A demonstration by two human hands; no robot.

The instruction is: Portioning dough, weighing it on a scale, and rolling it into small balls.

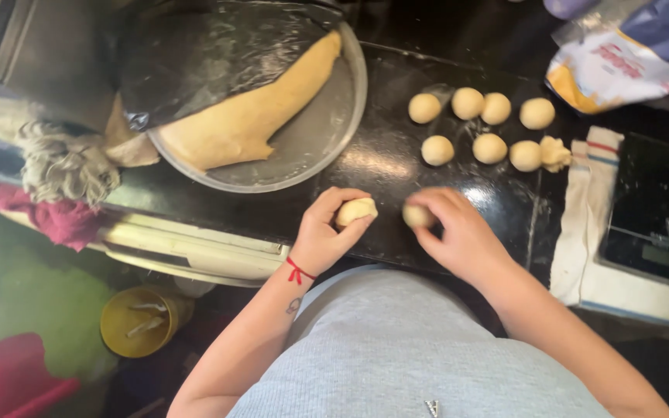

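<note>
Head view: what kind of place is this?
Likely a home kitchen counter: dough slab on a metal tray, rolled dough balls, a digital scale. Each hand, left and right, holds a dough piece.

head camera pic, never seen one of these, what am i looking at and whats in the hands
This is one picture from a camera worn on a person's head, looking straight down at their own two bare hands; there is no machine. The left hand closes its fingers around a piece of dough. The right hand presses a small dough ball against the black counter. Further back sit seven finished dough balls and one rough lump. A round metal pan holds a large dough mass, partly under dark plastic. A kitchen scale rests on a cloth at the right.
</note>
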